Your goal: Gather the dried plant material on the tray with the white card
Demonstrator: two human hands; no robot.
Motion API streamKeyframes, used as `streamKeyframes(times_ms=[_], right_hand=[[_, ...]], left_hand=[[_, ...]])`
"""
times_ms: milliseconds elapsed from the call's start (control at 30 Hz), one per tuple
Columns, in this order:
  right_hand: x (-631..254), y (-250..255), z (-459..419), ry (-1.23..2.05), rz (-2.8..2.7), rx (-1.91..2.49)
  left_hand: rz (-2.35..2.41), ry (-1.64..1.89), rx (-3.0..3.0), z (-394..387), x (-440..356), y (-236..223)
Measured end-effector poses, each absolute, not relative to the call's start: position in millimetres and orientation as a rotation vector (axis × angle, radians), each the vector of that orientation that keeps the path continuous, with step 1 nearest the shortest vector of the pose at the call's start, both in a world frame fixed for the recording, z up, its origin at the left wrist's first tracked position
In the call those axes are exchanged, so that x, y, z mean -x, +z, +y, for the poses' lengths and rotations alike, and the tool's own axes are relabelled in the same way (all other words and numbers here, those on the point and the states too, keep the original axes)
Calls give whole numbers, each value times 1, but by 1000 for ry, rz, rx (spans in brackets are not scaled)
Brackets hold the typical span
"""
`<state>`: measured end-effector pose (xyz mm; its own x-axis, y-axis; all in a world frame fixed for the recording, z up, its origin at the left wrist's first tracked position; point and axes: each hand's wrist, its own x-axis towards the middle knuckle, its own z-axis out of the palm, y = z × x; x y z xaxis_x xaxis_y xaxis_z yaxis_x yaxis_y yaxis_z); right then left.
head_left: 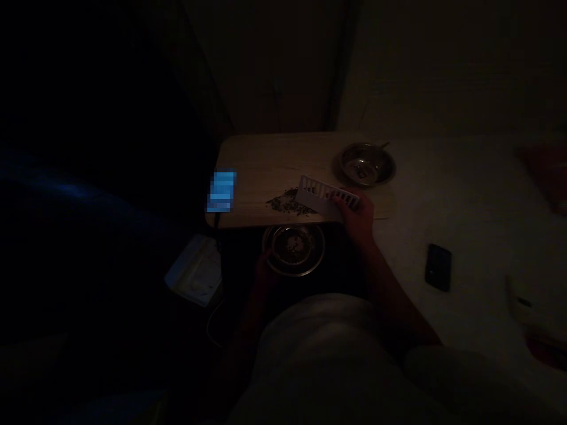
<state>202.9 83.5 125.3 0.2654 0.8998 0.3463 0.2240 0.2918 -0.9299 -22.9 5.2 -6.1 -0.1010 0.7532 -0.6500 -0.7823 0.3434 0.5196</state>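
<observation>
While the right hand [358, 215] grips a slotted tray [315, 200] mid-frame, apparently gathering scraps [282, 205], the left hand [264, 265], grasping the lower bowl [317, 254], needs steadiness.

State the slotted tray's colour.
The slotted tray looks pale whitish-grey in the dim head view.

In very dim light, a small wooden worktop [266, 156] with pale grain and rounded left corners stretches across the middle of the view. At its left end, near the edge, is a glowing blue screen [222, 190], its content blurred into blocks. Near the middle, towards the near edge, small dark bits [283, 205] lie scattered in a loose, uneven patch. At the far right stands a round, shiny metal bowl [365, 165]. To the right spreads a broad whitish surface [401, 248], its kind unclear, with a dark phone-like object [439, 267] lying on it.
</observation>
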Motion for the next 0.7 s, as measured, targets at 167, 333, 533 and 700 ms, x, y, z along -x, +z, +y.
streamKeyframes(times_ms=[167, 333, 533, 700], right_hand=[[-203, 128, 83, 656, -1207, 1233], [-207, 133, 82, 668, -1198, 1245], [-220, 138, 82, 641, -1227, 1238], [-232, 142, 82, 624, -1275, 1262]], left_hand=[[1085, 1320, 12, 6, 23, -10], [1111, 1340, 11, 4, 26, -11], [1152, 1327, -4, 3, 25, -5], [1089, 1316, -6, 4, 24, -4]])
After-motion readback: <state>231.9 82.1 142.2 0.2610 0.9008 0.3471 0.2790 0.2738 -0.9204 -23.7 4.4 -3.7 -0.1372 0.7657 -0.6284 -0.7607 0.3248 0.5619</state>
